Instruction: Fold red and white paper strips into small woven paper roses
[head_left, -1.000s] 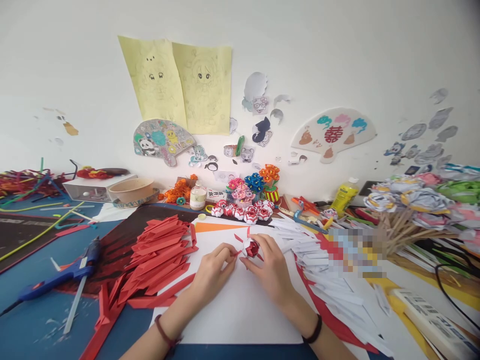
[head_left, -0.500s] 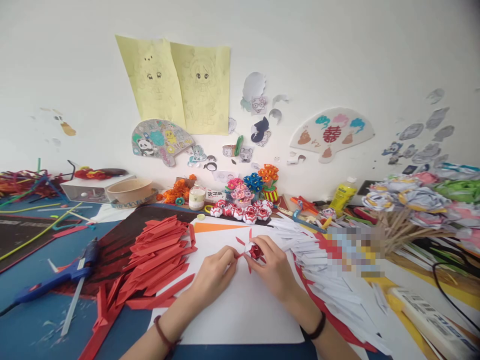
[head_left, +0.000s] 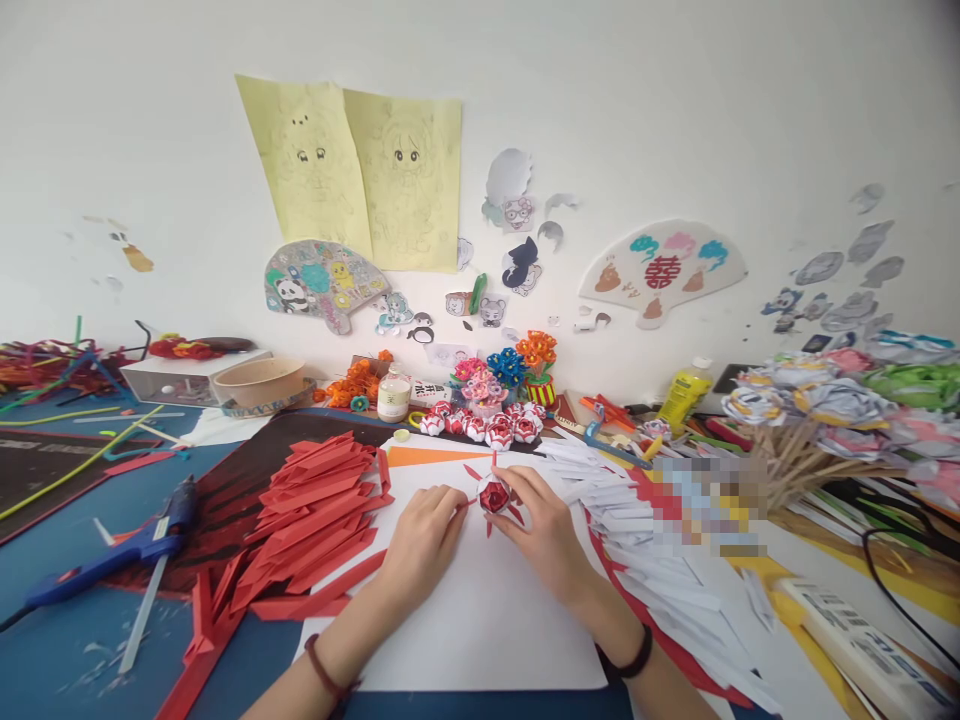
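1. Nearest to me, my two forearms come from the lower edge and lean inward, with a dark red band point(head_left: 322, 668) on the left wrist and a black band point(head_left: 639, 653) on the right.
2. Below them lies a white sheet point(head_left: 480, 620).
3. My left hand point(head_left: 426, 540) shows its back, the fingers are bent, and the fingertips close narrowly on one thin red petal point(head_left: 472, 502).
4. My right hand point(head_left: 546, 535) is curved, thumb nearer and fingers farther, and it holds the red-and-white paper flower point(head_left: 494, 496) from its right side.
5. This flower is between my hands, over the sheet's far part; other red tips stick out around it.
6. Red folded strips point(head_left: 311, 510) lie at left, white folded strips point(head_left: 660, 575) at right.
7. Farther, similar flowers point(head_left: 499, 431) sit before the wall point(head_left: 525, 60).
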